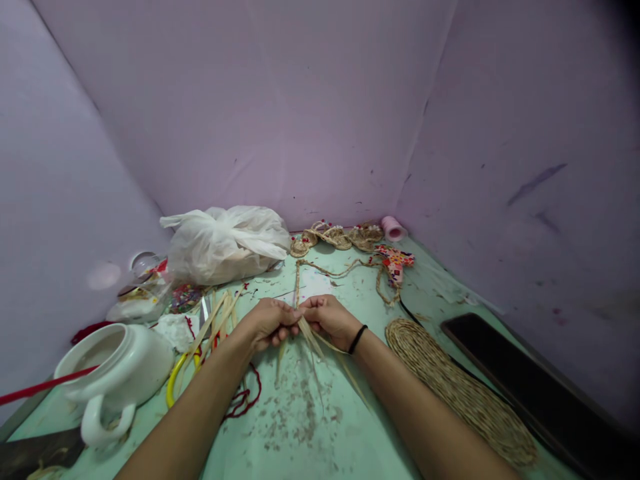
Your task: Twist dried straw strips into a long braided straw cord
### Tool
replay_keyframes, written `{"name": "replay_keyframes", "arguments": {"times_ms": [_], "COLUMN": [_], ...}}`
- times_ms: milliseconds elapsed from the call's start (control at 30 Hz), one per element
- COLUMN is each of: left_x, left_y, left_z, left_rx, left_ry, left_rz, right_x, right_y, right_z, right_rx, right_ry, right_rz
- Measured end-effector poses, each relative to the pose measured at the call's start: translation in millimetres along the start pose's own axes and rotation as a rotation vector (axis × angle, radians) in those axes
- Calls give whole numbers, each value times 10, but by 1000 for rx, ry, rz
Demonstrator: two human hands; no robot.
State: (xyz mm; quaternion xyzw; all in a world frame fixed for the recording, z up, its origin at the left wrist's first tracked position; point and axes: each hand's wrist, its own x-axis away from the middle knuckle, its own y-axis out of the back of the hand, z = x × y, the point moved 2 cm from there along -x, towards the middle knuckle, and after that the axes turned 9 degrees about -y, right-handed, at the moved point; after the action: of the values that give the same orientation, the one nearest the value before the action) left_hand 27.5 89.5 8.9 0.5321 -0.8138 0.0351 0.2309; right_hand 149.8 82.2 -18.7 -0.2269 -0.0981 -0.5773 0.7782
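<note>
Lilac walls box in a pale green desk, and right at the centre of it all, two hands meet! Left hand and right hand come together fingertip to fingertip, and both sets of fingers are pinched on the near end of a braided cord; exactly which finger bears on which strand is too small to tell. Now look at the line of it: from the fingers the cord runs straight away from the person, long axis pointing at the back wall, then bends sharply right and wanders over to a patterned cloth piece. On the near side, loose strands spill from the grip towards the person, fanning out beneath the right hand. And which hand is nearer? Neither, dead level, the cord's end sitting right between them! Off to the right, well apart, lies a woven sole-shaped mat; on the left, yellow-handled scissors rest beyond the left forearm.
</note>
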Motion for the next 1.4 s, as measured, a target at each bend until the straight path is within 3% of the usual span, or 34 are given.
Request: {"name": "replay_keyframes", "arguments": {"times_ms": [133,233,533,700,833,933,1133,1267,1400], "left_x": [-9,-13,6,-10,-12,-14,-13,20,16], "left_y": [13,27,79,57,-1,-30,-72,-92,-68], "left_z": [21,30,10,41,47,38,22,15,43], "left_rx": [-63,-69,86,83,60,-3,-50,13,148], "left_ry": [6,-21,-94,-64,-64,-100,-179,-108,-86], "left_rz": [-79,-91,92,-6,-48,-145,-208,-241,-203], "right_x": [24,28,36,46,7,-36,69,207,283], "right_y": [34,51,53,50,60,81,109,4,-186], "right_z": [17,25,52,62,30,12,162,269,275], "right_rx": [24,22,19,116,250,391,732,925,1087], "right_ry": [30,17,-12,13,20,73,105,67,212], "right_rz": [84,56,57,20,-130,-230,-327,-351,-419]}}
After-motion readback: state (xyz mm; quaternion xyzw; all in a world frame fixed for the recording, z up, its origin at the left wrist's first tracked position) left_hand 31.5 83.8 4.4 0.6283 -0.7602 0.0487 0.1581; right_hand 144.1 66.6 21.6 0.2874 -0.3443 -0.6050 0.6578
